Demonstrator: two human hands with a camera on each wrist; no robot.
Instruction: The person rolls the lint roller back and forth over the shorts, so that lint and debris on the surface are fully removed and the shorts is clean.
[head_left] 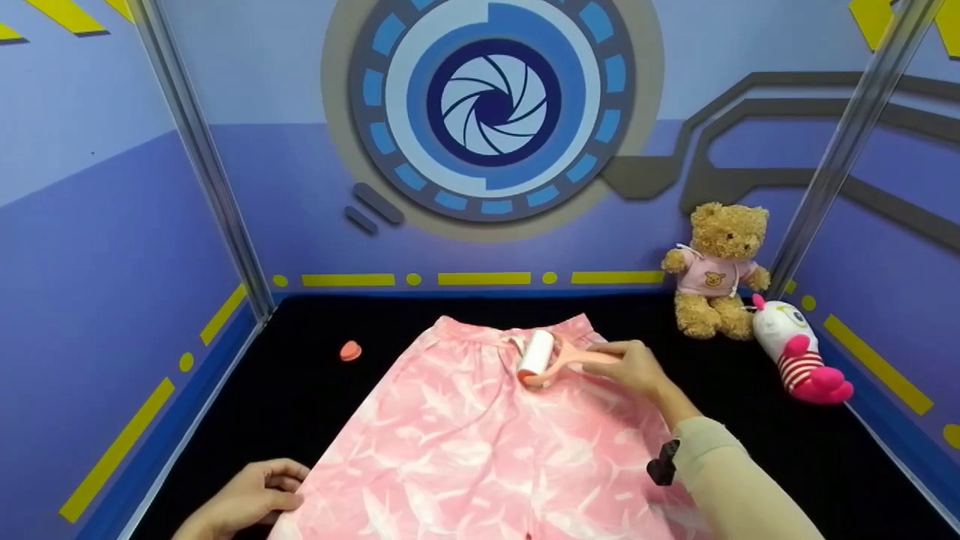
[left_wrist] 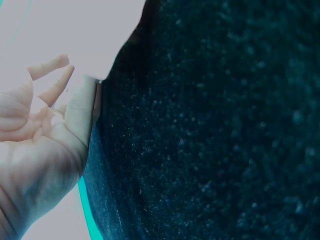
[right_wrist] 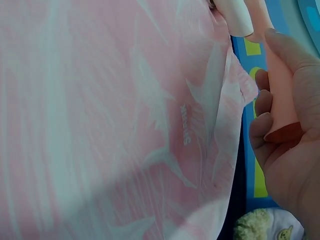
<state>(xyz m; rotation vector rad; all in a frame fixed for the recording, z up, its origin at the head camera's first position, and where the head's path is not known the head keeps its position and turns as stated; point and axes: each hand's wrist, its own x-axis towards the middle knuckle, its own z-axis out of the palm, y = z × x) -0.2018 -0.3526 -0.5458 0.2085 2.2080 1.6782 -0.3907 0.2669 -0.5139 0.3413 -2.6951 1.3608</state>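
Note:
A pair of pink shorts [head_left: 450, 442] with a white shark print lies spread out, its gathered waistband at the far end. My right hand [head_left: 630, 367] grips the peach handle of a lint roller [head_left: 537, 354], fingers curled round it in the right wrist view. The roller's white cylinder lies against the front of the shorts just below the waistband. At the near left edge of the shorts, my left hand [head_left: 251, 495] pinches the fabric between thumb and bent fingers. In the left wrist view, the pale cloth meets the fingertips of that hand [left_wrist: 55, 135].
A small peach cap-like piece [head_left: 350, 350] lies on the black tabletop [head_left: 300, 397], left of the shorts. At the back right sits a teddy bear [head_left: 716, 270] in a pink top. Beside it a white and pink plush toy [head_left: 799, 349] leans by the wall.

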